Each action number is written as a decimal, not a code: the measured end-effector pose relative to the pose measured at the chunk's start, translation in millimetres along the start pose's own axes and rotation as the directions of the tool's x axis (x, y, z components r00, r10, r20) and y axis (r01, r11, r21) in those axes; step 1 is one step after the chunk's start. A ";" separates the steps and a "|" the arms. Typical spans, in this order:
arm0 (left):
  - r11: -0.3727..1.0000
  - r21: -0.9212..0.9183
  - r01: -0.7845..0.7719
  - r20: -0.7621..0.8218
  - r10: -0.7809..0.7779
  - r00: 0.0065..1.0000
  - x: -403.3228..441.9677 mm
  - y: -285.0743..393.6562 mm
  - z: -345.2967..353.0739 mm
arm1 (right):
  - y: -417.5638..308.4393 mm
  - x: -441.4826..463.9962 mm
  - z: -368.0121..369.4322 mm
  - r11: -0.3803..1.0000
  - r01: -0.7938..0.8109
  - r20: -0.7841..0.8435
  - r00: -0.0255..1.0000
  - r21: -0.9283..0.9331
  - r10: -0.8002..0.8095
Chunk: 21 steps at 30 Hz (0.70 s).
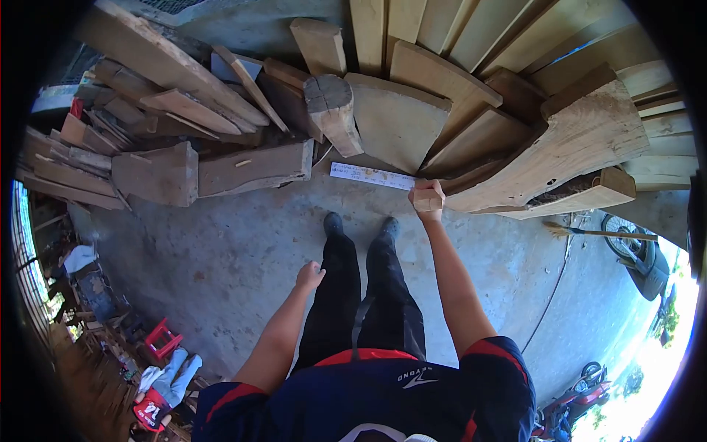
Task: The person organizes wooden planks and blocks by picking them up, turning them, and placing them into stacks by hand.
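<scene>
My right hand (pixel 428 210) is closed around a small piece of wood (pixel 427 199), whose pale end faces me. From that hand a long white strip with writing (pixel 370 175) reaches left in front of the stacked boards. Whether the strip is joined to the wood piece, I cannot tell. My left hand (pixel 310 276) hangs low beside my left leg, over the concrete floor. Its fingers are curled, and a small greyish spot shows at them, too small to name.
Thick wooden planks (pixel 254 169) and a short log (pixel 331 110) lean along the wall ahead. A big curved slab (pixel 560 147) stands on the right, near a broom (pixel 582 231) and a motorbike wheel (pixel 620 234). Behind left are a red stool (pixel 162 339) and a person (pixel 163 390).
</scene>
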<state>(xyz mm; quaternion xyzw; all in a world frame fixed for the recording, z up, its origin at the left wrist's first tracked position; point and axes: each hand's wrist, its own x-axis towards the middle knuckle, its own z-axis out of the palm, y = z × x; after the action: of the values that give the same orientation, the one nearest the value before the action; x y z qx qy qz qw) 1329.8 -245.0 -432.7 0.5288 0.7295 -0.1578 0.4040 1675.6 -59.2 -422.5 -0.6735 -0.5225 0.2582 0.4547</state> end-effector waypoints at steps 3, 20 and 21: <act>0.977 -0.197 -0.081 -0.084 0.065 0.994 -14.4 17.5 0.4 | -7.5 -3.4 -1.8 0.995 -0.069 0.034 0.997 0.069 0.066; 0.895 -0.387 -0.223 -0.194 0.158 0.968 -38.8 -135.1 -76.9 | -167.2 -54.8 63.4 0.960 -0.022 0.029 0.999 0.281 0.015; 0.906 -0.379 -0.189 -0.202 0.119 0.972 -42.3 -165.5 -81.2 | -187.5 -63.9 75.9 0.959 -0.016 0.031 1.000 0.284 0.007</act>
<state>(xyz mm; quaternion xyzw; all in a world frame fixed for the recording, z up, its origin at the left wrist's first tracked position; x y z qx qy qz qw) 1151.5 -283.6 -382.7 0.5042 0.7345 0.0721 0.4485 1504.7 -85.6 -299.6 -0.6005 -0.4828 0.3429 0.5374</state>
